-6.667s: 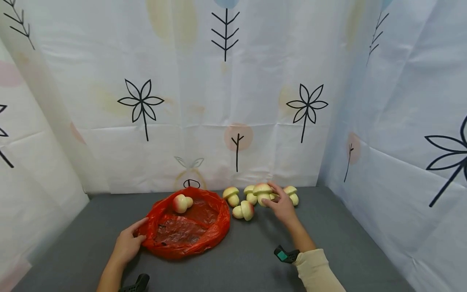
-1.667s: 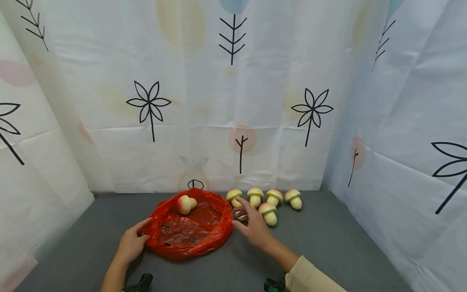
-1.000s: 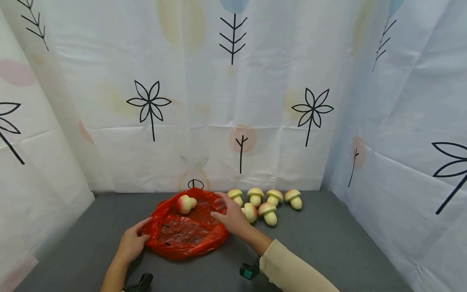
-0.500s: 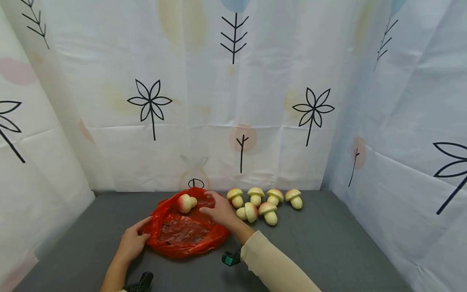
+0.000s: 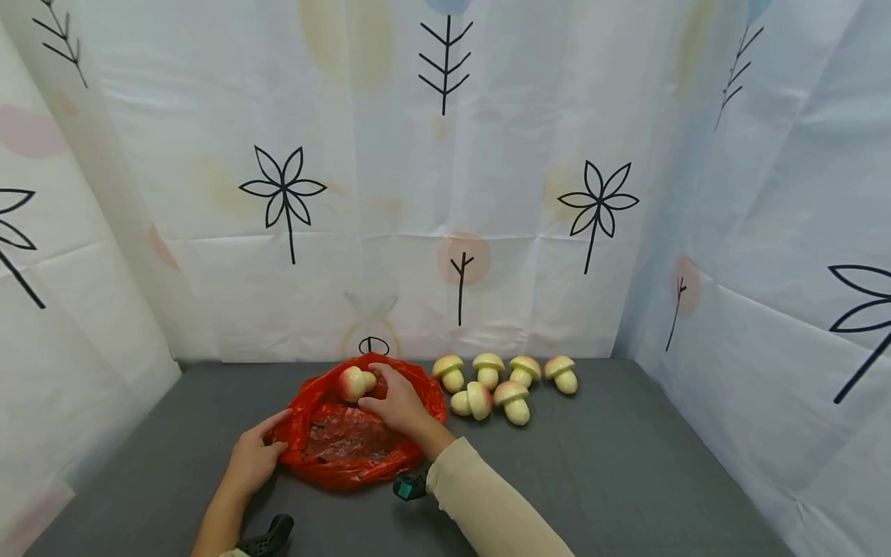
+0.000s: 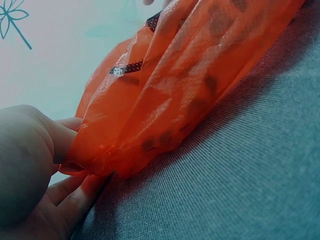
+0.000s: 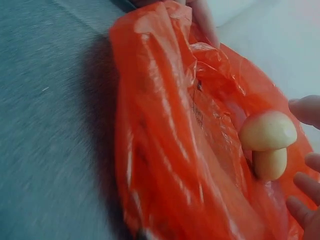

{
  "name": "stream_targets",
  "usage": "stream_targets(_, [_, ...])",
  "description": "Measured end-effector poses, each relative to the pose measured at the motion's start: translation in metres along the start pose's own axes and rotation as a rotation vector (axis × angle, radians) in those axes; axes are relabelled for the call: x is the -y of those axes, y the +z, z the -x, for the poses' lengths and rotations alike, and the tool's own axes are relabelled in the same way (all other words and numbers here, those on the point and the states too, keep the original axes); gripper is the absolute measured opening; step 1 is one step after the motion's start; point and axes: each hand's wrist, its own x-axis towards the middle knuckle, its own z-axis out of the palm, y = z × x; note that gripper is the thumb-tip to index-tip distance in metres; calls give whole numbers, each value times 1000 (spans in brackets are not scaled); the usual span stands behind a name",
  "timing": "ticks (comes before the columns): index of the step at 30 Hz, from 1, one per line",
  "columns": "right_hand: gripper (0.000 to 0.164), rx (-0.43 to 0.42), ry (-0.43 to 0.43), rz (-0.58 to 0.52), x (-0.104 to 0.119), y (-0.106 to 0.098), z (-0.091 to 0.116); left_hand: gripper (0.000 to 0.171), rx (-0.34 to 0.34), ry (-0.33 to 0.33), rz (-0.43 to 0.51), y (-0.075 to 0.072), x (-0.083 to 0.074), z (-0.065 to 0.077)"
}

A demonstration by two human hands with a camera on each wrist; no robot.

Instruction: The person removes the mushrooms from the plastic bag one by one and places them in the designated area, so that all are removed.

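A red plastic bag (image 5: 341,478) lies opened out on the table, its rim spread in a rough ring. My left hand (image 5: 252,462) pinches the bag's left rim; in the left wrist view, thumb and fingers (image 6: 77,197) close on the red film (image 6: 125,120). Inside the bag, towards the back, is one toy mushroom (image 5: 352,384) with a pale stem and reddish cap. My right hand (image 5: 400,404) reaches over the bag with thumb and fingers spread near its stem. In the right wrist view, those fingers (image 7: 307,187) stand apart from the mushroom (image 7: 270,132).
Several more toy mushrooms (image 5: 515,404) stand or lie in two loose rows on the grey table (image 5: 592,464), right of the bag. A patterned white cloth (image 5: 376,302) hangs behind the table and along both sides. Each wrist wears a black camera mount (image 5: 411,486).
My right hand has set a mushroom down in the front row, then moved left, over the bag's rim to the mushroom inside. My left hand has stayed on the bag.
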Motion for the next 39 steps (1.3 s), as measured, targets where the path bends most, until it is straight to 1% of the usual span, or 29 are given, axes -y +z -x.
stream_targets(4, [66, -13, 18, 0, -5, 9, -8, 57, -4, 12, -16, -1, 0, 0])
stream_targets(7, [69, -27, 18, -4, -9, 14, -13, 57, -3, 9, -26, -1, 0, -1])
stream_targets(10, [72, -44, -3, -5, -10, 17, -17, 57, -7, 6, -21, 0, 1, -1])
stream_targets(13, [75, -32, -24, 15, -10, 17, -18, 57, -10, 7, -6, 1, 1, 0])
stream_targets(18, [80, 19, -41, 120, -12, 17, -18, 57, -14, 4, -16, 1, -1, 0])
stream_targets(22, [81, 45, -32, 208, -13, 21, -19, 57, -10, -12, -21, 0, -2, 1])
stream_targets(24, [80, 62, -28, 234, -13, 23, -19, 57, -9, -16, -24, 1, -1, 1])
stream_targets(29, [76, 92, -25, 284, -10, 23, -19, 56, -16, -3, -32, 2, -1, -1])
stream_targets(34, [73, 93, -41, 306, -2, 22, -17, 56, -20, 8, -37, 2, -1, -1])
stream_targets(39, [70, 111, -63, 382, 1, 26, -16, 57, -6, -5, -37, 1, -1, -2])
